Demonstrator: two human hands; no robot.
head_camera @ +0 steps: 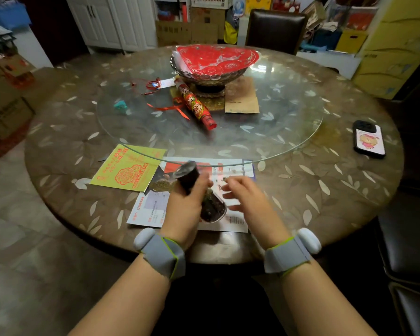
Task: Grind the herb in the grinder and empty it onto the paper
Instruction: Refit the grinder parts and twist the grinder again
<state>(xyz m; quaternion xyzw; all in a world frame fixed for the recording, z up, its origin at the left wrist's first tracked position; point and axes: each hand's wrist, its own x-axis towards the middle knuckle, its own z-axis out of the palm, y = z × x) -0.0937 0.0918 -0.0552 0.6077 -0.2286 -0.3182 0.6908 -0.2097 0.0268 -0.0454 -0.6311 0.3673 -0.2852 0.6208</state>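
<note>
Above the paper (pixel 230 225), left hand (pixel 187 207) grips the grinder (pixel 188 177); right hand (pixel 247 202) spread.

Dark grinder (pixel 188 177) tilted, open herb-filled half (pixel 212 209) above printed paper (pixel 153 209)

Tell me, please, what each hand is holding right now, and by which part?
The left hand grips the dark grinder around its cylindrical side; the right hand holds nothing, fingers spread.
</note>
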